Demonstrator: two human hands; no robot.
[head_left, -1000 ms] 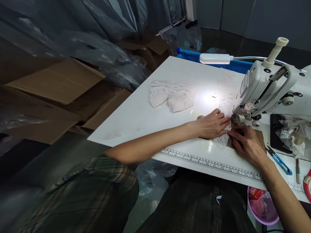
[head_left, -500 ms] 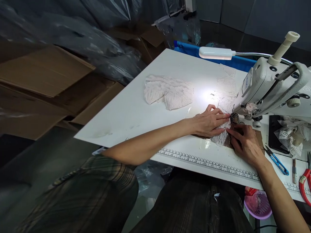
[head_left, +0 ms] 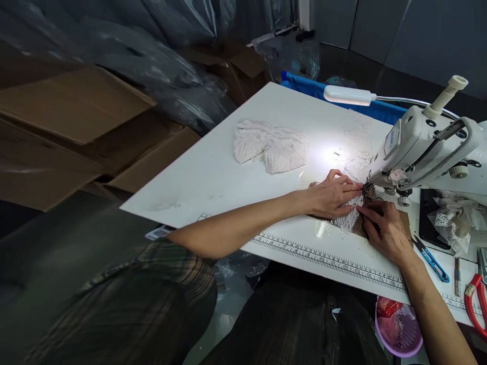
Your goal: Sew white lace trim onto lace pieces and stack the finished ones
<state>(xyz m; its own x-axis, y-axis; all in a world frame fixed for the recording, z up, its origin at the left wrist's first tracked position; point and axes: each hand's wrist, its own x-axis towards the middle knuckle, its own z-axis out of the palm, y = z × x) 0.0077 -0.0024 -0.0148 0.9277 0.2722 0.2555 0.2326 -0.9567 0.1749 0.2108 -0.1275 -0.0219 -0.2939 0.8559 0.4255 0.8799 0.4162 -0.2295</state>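
A white sewing machine stands at the right of a white table. A strip of white lace runs under its presser foot. My left hand lies on the lace just left of the foot, fingers together and pressing the fabric flat. My right hand rests on the lace just in front of the foot, fingers bent and pinching the fabric's edge. Both hands nearly touch at the needle.
A pile of white lace pieces lies mid-table under the lamp. Blue thread snips, red-handled scissors and lace scraps sit at the right. A purple basket hangs below the table edge. Cardboard boxes stand to the left.
Both hands stay at the presser foot on the lace, shifting only slightly. The camera view has moved a little.
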